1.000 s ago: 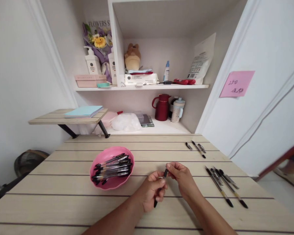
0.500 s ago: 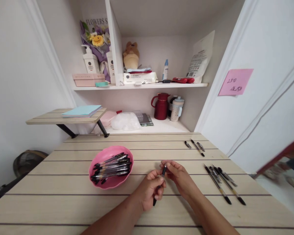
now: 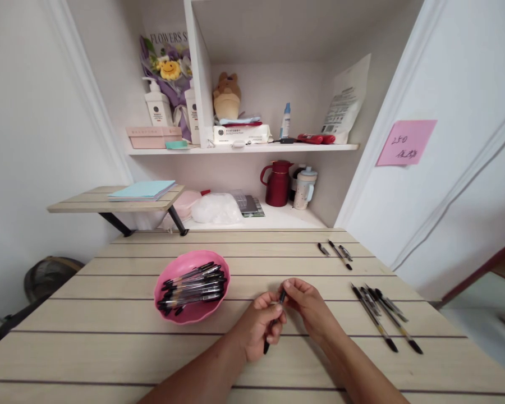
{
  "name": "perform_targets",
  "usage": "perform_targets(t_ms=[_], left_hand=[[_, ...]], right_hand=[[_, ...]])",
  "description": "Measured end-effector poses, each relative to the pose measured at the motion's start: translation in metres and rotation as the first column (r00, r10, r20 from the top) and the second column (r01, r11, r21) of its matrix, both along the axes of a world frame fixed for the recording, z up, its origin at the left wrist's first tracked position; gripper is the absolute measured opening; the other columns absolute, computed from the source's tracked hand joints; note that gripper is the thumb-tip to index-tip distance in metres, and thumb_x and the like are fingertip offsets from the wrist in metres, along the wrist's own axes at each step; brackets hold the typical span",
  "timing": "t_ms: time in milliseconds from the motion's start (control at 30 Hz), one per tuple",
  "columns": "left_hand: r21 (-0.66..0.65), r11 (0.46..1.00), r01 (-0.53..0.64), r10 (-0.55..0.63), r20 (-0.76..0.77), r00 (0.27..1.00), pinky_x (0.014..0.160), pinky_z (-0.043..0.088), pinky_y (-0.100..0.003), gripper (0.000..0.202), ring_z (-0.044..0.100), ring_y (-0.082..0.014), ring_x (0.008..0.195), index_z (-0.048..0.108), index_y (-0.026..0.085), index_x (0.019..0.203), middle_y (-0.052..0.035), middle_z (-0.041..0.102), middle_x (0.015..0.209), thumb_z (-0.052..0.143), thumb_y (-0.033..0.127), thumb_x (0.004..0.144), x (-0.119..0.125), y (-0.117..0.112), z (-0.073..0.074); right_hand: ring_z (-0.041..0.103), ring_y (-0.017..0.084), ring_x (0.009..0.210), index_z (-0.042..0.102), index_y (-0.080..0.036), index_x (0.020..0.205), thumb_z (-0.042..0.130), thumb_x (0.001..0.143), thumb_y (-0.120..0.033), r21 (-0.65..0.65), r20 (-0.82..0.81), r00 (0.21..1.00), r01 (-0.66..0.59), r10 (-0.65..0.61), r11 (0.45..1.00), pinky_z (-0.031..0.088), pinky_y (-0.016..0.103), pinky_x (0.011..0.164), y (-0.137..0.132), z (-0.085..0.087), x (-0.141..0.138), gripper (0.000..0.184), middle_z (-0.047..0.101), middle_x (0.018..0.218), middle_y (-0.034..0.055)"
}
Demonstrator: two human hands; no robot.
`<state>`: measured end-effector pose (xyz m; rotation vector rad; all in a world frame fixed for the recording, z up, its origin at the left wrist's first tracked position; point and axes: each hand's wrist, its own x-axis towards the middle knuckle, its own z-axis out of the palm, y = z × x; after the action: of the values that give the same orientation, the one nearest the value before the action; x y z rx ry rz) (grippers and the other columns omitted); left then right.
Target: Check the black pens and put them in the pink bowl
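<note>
A black pen (image 3: 266, 347) slants upward through my left hand (image 3: 258, 325), whose fingers are closed round its barrel. The thumb and fingertips of my right hand (image 3: 310, 306) pinch the pen's upper end and hide its tip. Left of my hands stands a pink bowl (image 3: 197, 315) heaped with black-ended clear pens (image 3: 200, 287). To the right lie two long pen parts (image 3: 374, 317) with dark ends, and several short pen pieces beside them. Farther back is another small group: one long pen part (image 3: 340, 255) between two short pieces.
A small raised wooden shelf (image 3: 79, 200) with blue paper (image 3: 145, 189) stands at the back left. Behind the table (image 3: 109, 353) is a white cabinet holding a red jug (image 3: 278, 184), a pale cup (image 3: 304, 189) and a plastic bag (image 3: 216, 209). A pink note (image 3: 407, 142) hangs on the right.
My right fingertips have closed over the pen's upper end, where a silvery tip showed before. My left hand stays in nearly the same place. The view has shifted very slightly.
</note>
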<state>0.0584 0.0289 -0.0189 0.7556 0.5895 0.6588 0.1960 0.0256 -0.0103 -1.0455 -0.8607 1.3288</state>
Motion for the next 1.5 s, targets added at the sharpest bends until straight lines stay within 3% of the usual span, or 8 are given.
perform_targets(t_ms=[100,267,467,633,733,933,1200,1500], left_hand=[[0.006,1.000,-0.002,0.002,0.003,1.000,0.037,0.011,-0.015,0.032,0.034,-0.0003,0.037,0.047,0.020,0.093,0.0043,0.050,0.063,0.064,0.031,0.068,-0.0002,-0.0004,0.0003],[0.008,1.000,-0.001,0.001,0.012,1.000,0.037,0.012,-0.015,0.032,0.034,-0.0004,0.038,0.048,0.020,0.092,0.0040,0.050,0.063,0.065,0.031,0.068,-0.0004,-0.0004,0.0002],[0.014,1.000,-0.001,0.000,0.032,0.999,0.037,0.012,-0.014,0.032,0.034,-0.0002,0.037,0.049,0.021,0.095,0.0039,0.051,0.063,0.065,0.032,0.068,-0.0006,0.0006,-0.0020],[0.008,1.000,0.016,-0.016,0.044,0.999,0.037,0.012,-0.014,0.035,0.034,-0.0001,0.038,0.049,0.020,0.096,0.0041,0.050,0.063,0.066,0.031,0.067,-0.0011,0.0007,-0.0007],[0.004,1.000,0.005,-0.005,0.040,0.999,0.037,0.012,-0.014,0.032,0.033,0.0001,0.037,0.049,0.020,0.094,0.0043,0.050,0.063,0.065,0.031,0.068,-0.0009,0.0001,-0.0001],[0.022,1.000,-0.002,0.001,0.055,0.998,0.038,0.010,-0.015,0.031,0.035,-0.0003,0.038,0.049,0.020,0.091,0.0039,0.050,0.063,0.066,0.032,0.068,-0.0004,0.0000,-0.0040],[-0.016,1.000,0.017,-0.017,0.034,0.999,0.038,0.010,-0.014,0.033,0.031,0.0005,0.037,0.048,0.021,0.097,0.0045,0.049,0.063,0.064,0.029,0.069,-0.0008,0.0010,-0.0010],[-0.006,1.000,0.026,-0.026,0.032,0.999,0.038,0.008,-0.014,0.028,0.030,0.0007,0.037,0.047,0.020,0.091,0.0047,0.048,0.062,0.063,0.030,0.070,-0.0014,0.0007,-0.0011]], right_hand=[[0.053,0.013,0.059,0.063,-0.016,0.073,0.070,0.060,-0.043,-0.018,-0.075,0.997,-0.001,-0.001,1.000,0.041,0.026,0.058,-0.0010,0.0025,-0.0002,0.031,0.063,0.072,0.0033],[0.047,0.011,0.048,0.060,-0.017,0.064,0.067,0.064,-0.044,-0.013,-0.015,1.000,-0.015,0.015,1.000,0.037,0.025,0.051,-0.0026,0.0048,-0.0020,0.029,0.059,0.057,0.0007],[0.056,0.015,0.067,0.064,-0.017,0.069,0.072,0.058,-0.039,0.019,-0.103,0.994,0.026,-0.024,1.000,0.043,0.028,0.066,-0.0010,0.0027,-0.0021,0.026,0.064,0.073,0.0045],[0.057,0.016,0.070,0.065,-0.017,0.071,0.072,0.059,-0.038,-0.010,-0.194,0.980,-0.035,0.033,0.999,0.043,0.028,0.066,-0.0023,0.0050,-0.0022,0.026,0.065,0.074,0.0056],[0.057,0.016,0.066,0.065,-0.018,0.078,0.065,0.065,-0.046,-0.050,-0.246,0.967,-0.077,0.062,0.996,0.043,0.028,0.061,-0.0034,0.0050,-0.0031,0.032,0.065,0.076,0.0062],[0.051,0.013,0.056,0.059,-0.017,0.062,0.072,0.057,-0.042,-0.001,-0.161,0.987,0.007,-0.007,1.000,0.041,0.027,0.057,-0.0028,0.0031,-0.0043,0.029,0.060,0.064,0.0026],[0.057,0.016,0.068,0.061,-0.018,0.069,0.072,0.060,-0.038,0.037,-0.238,0.971,0.034,-0.025,0.999,0.044,0.030,0.070,-0.0012,0.0005,-0.0074,0.023,0.062,0.070,0.0030],[0.052,0.012,0.057,0.061,-0.017,0.063,0.071,0.061,-0.039,0.019,-0.209,0.978,0.005,-0.001,1.000,0.043,0.026,0.058,-0.0016,0.0003,-0.0072,0.025,0.061,0.065,0.0021]])
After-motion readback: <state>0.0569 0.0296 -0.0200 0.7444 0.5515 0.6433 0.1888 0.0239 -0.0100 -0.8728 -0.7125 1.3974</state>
